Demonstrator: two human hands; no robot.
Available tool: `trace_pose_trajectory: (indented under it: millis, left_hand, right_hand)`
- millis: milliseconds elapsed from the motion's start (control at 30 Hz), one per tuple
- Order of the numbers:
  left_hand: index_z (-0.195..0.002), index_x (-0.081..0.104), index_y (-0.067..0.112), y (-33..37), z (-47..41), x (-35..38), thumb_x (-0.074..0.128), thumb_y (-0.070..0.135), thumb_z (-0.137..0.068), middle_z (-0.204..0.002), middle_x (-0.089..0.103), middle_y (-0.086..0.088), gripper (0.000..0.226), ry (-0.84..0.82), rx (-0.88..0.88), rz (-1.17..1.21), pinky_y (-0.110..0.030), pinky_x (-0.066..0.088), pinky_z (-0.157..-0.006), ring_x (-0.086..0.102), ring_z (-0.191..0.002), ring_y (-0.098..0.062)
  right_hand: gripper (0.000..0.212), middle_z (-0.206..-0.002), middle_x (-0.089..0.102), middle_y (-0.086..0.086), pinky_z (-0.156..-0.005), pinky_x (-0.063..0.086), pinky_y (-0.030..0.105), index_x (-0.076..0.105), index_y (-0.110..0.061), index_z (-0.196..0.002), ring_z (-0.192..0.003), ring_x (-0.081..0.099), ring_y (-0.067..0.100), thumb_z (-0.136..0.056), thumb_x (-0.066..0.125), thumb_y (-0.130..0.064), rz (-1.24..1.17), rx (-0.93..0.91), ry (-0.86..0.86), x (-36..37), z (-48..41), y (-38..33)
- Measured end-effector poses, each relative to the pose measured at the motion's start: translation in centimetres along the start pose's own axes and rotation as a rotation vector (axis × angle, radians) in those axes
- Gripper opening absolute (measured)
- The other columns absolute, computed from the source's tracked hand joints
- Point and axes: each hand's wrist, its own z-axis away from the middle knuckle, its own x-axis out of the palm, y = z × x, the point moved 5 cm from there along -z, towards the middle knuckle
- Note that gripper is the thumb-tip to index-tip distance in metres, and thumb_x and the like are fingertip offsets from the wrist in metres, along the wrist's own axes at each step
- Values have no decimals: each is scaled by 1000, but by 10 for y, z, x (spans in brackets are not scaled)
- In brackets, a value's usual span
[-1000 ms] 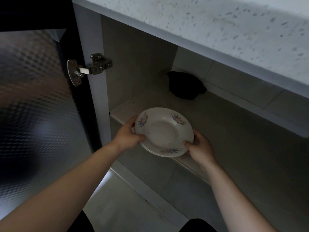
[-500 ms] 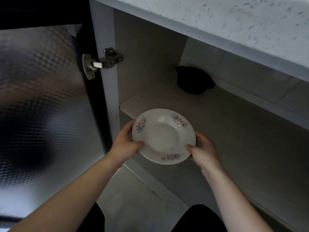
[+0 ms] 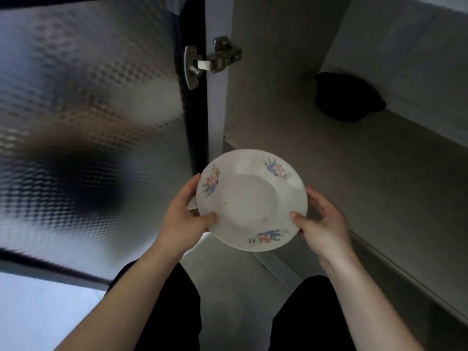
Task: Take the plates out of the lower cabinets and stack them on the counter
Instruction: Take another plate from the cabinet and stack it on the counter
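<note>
Head view: left hand (image 3: 182,221) and right hand (image 3: 324,221) grip plate (image 3: 250,198), now off the shelf (image 3: 367,168).

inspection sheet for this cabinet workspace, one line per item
surface: shelf, bare grey board; counter not in view
job's things: floral plate, held roughly level in front of the shelf edge
clutter: dark object at the back of the shelf, too dark to identify
hands: left hand and right hand grip opposite rims of the plate
cables: nothing seen
surroundings: open textured glass door on the left, metal hinge
</note>
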Motion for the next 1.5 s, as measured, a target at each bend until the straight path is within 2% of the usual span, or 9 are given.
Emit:
trace_pose_trajectory:
  millis: [133, 267, 500, 800, 1000, 1133, 1300, 1367, 1500]
  left_hand:
    - [-134, 44, 29, -4, 9, -24, 59, -18, -73, -109, 61, 26, 79, 50, 17, -96, -31, 59, -70, 69, -81, -8]
    - [-136, 42, 29, 5, 21, -37, 62, -16, -72, -121, 60, 12, 80, 57, -7, -113, -41, 58, -75, 68, -91, -20]
    - [-132, 46, 28, 86, 81, -54, 62, -15, -69, -125, 56, 11, 77, 140, -95, -173, -26, 57, -80, 61, -107, -18]
    - [-119, 42, 45, 256, 183, -71, 61, -13, -71, -109, 54, 26, 77, 217, -222, -275, -10, 49, -60, 60, -79, 8]
    - [-127, 42, 44, 360, 233, -67, 64, -6, -71, -116, 55, 19, 78, 314, -247, -291, -31, 56, -69, 63, -92, -20]
    - [-130, 45, 38, 422, 249, -52, 64, -4, -64, -117, 58, 8, 80, 344, -187, -227, -33, 56, -62, 63, -65, -4]
    - [-119, 52, 39, 476, 256, -23, 62, -13, -67, -111, 61, 11, 74, 361, -135, -97, -24, 54, -54, 64, -83, -11]
    - [-122, 51, 38, 494, 258, -9, 60, -14, -69, -112, 61, 12, 74, 342, -99, -110, -28, 57, -62, 65, -88, -9]
    - [-117, 51, 41, 521, 263, 24, 60, -14, -71, -108, 60, 18, 73, 289, -37, -102, -31, 59, -62, 65, -68, 3]
  right_hand:
    - [56, -101, 58, -25, -89, 52, 51, 57, -40, -107, -105, 57, 11, -76, 67, 6, 49, 13, -34, 21, 6, 3]
    - [55, -104, 59, -20, -90, 51, 51, 59, -32, -117, -106, 57, 11, -75, 68, 4, 114, 50, -57, 35, 12, -8]
    - [54, -103, 58, -18, -93, 47, 31, 57, -33, -118, -103, 51, 3, -78, 66, 3, 187, 210, -102, 36, 69, -87]
    - [53, -97, 52, -28, -86, 44, 25, 55, -31, -120, -97, 51, 0, -79, 67, 0, 293, 250, -267, 26, 158, -244]
    - [57, -99, 49, -32, -76, 54, 21, 53, -35, -123, -91, 55, -4, -80, 66, 0, 293, 161, -341, 10, 186, -356]
    - [58, -112, 55, -20, -72, 51, 14, 52, -31, -127, -92, 54, -6, -79, 66, -2, 257, 84, -359, -6, 190, -422]
    - [51, -97, 54, -25, -62, 46, 4, 55, -29, -120, -87, 54, -6, -78, 68, -1, 203, -26, -293, -40, 193, -483]
    - [52, -97, 55, -23, -59, 50, 7, 55, -29, -121, -80, 56, -2, -79, 68, -2, 176, -42, -258, -59, 194, -499]
    - [53, -103, 56, -21, -71, 60, 36, 54, -31, -123, -76, 63, 8, -79, 68, -4, 136, -67, -202, -99, 200, -524]
